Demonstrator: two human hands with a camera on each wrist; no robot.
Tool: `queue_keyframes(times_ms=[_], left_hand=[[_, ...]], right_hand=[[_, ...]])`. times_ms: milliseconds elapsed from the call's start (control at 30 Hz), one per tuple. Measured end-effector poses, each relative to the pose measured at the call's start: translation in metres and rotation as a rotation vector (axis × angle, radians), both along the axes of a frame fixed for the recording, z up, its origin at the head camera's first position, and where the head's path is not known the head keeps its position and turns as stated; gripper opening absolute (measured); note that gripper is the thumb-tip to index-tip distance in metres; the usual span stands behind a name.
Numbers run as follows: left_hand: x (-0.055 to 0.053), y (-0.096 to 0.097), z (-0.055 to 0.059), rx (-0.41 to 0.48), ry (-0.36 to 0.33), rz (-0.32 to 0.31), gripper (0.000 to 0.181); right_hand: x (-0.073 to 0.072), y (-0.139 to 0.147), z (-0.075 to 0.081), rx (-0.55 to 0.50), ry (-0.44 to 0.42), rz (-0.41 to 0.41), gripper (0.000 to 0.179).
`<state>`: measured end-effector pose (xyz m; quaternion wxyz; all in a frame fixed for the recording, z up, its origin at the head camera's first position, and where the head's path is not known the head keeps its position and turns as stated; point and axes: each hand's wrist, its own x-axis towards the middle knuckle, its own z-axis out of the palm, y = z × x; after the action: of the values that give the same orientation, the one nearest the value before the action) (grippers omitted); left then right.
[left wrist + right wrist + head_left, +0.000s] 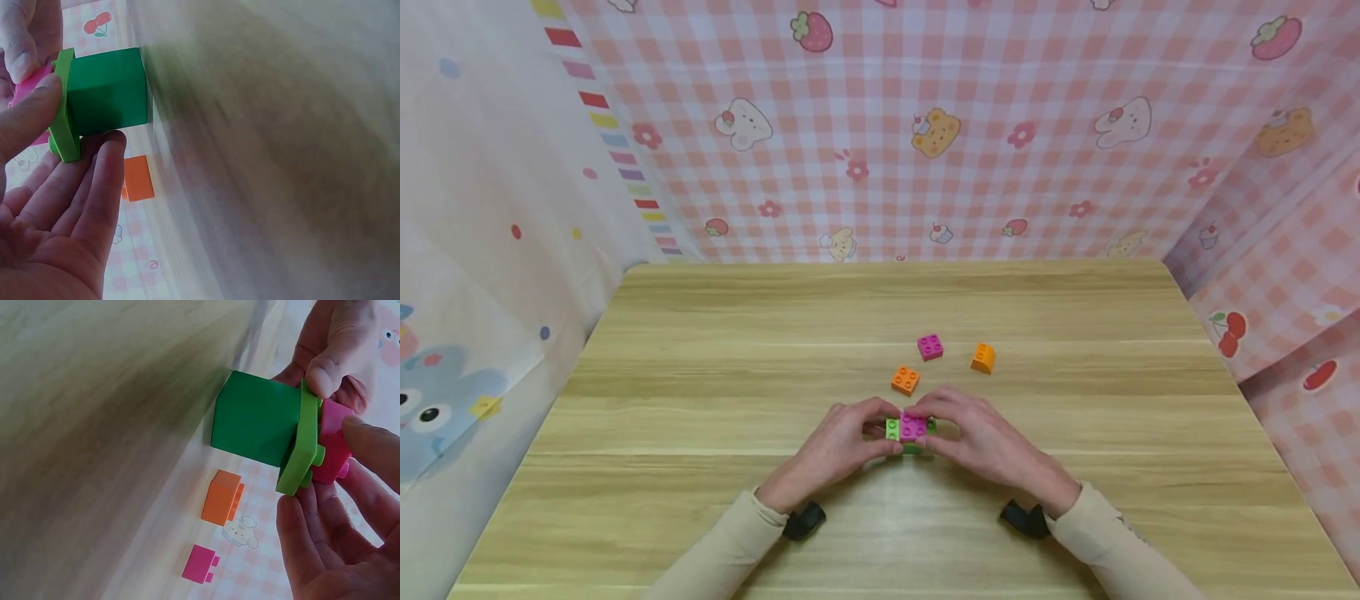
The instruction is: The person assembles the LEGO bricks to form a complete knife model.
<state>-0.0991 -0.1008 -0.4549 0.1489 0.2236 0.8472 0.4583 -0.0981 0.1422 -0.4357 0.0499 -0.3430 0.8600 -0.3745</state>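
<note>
A small stack stands on the table between both hands: a dark green block (pixel 107 90) at the bottom, a flat light green brick (pixel 301 440) across it, and a pink brick (pixel 913 427) on top. Thumb and fingers of my left hand (pixel 837 443) grip the light green brick at its left end. From the right, my right hand (pixel 981 433) pinches the pink brick between thumb and fingers. Studs of the light green brick show on either side of the pink one. In the right wrist view the pink brick sits slightly tilted against it.
Beyond the hands lie an orange brick (pixel 906 381), a magenta brick (pixel 930 347) and a yellow-orange curved brick (pixel 982 357). They rest on the wooden table (pixel 737 350). Patterned cloth (pixel 880 108) hangs behind the table. Each wrist bears a black device (pixel 805 521).
</note>
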Motion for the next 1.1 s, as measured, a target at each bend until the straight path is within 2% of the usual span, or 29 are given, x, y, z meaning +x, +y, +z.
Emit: queue_keyframes(times_ms=[500,833,1100], left_hand=[[-0.0028,-0.0004,-0.001,-0.001,0.058,-0.003,0.035],[-0.0019,-0.0009,-0.0015,-0.002,0.066,-0.005,0.033],[-0.0013,-0.0002,-0.0007,-0.005,0.075,-0.016,0.031]], right_hand=[[-0.0012,-0.0031,-0.0062,0.008,0.125,0.022,0.03],[0.001,-0.0085,-0.0015,0.116,0.148,0.005,0.031],[0.0004,-0.0043,-0.0067,0.061,0.113,-0.018,0.037]])
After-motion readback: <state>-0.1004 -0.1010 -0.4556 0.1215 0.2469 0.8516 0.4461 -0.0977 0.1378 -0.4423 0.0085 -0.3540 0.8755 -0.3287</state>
